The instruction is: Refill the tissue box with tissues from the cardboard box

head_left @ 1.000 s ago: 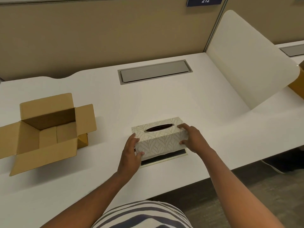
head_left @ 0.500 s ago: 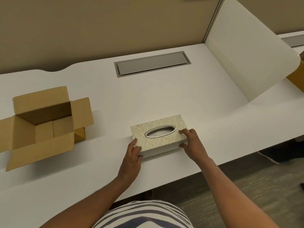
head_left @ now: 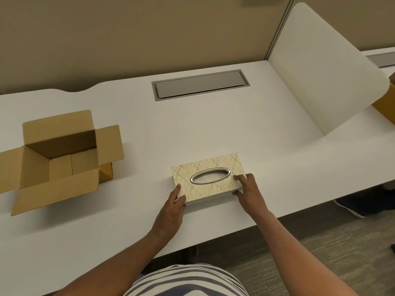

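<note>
With both hands, left hand & right hand, clamped on tissue box ends: press cover evenly down, flush w/ surface.

- Tissue box: cream cover with embossed gold leaf pattern, faint sheen; oval opening ringed in polished, shiny metal.
- Cardboard box: plain brown corrugated card, matt, flaps creased.
- Bench: smooth white laminate, matt.
- Hatch: flat grey, brushed-metal look.
- Floor: rough woven carpet.
</note>
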`<state>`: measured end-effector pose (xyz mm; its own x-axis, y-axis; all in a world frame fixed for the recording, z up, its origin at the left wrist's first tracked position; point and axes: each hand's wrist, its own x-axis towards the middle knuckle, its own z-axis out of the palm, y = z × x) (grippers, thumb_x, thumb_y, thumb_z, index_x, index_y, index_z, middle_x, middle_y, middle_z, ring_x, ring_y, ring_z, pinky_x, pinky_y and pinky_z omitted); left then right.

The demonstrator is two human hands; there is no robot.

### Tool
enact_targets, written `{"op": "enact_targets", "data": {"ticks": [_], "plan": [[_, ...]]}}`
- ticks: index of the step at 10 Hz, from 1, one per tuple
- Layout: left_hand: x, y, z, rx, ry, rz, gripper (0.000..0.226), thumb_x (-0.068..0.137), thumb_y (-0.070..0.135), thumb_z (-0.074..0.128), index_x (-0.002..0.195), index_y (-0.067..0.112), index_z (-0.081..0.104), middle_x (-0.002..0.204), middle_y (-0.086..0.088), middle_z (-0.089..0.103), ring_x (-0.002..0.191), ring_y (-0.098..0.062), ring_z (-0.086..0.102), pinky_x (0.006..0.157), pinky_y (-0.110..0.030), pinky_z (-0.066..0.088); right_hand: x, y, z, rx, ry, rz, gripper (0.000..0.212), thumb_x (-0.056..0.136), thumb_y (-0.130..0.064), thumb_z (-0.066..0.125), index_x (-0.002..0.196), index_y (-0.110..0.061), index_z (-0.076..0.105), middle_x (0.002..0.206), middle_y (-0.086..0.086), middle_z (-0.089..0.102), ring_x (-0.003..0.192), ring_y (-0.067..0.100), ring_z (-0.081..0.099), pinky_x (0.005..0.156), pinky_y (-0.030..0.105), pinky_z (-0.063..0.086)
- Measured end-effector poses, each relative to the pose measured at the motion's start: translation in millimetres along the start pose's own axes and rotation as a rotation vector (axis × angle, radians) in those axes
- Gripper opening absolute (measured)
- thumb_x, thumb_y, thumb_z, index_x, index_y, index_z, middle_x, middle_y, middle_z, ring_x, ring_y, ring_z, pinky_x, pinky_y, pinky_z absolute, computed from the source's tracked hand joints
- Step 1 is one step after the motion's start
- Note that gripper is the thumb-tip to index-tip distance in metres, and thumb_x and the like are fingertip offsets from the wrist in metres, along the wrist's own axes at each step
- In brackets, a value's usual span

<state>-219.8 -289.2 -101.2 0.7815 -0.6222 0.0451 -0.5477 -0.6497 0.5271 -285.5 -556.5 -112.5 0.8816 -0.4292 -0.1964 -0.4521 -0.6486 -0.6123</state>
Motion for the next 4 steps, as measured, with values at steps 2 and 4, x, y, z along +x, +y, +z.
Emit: {"op": "enact_targets", "data": {"ticks": [2, 4], "plan": [[-3.9, 4.7, -14.2, 0.019, 0.014, -0.019, 0.031, 0.071, 0.017, 0.083, 0.098, 0.004, 0.074, 0.123, -0.019, 0.066, 0.098, -0.028, 0.071, 0.081, -0.028, 0.056, -8.4, -13.2, -3.4, -0.151, 0.059, -0.019, 0.057, 0.073, 0.006, 0.056, 0.122, -0.023, 0.052, 0.139, 0.01, 0.04, 0.123, 0.034, 0.043, 0.091, 0.043, 0.048], [3.7, -5.7, -39.2, -0.025, 0.17, -0.108, 0.038, 0.084, 0.022, 0.07, 0.116, 0.003, 0.066, 0.126, -0.015, 0.064, 0.117, -0.03, 0.061, 0.099, -0.03, 0.044, -5.8, -46.9, -2.1, -0.145, 0.384, -0.05, 0.043, 0.075, 0.014, 0.053, 0.108, -0.008, 0.07, 0.136, 0.018, 0.051, 0.127, 0.038, 0.044, 0.101, 0.052, 0.04]]}}
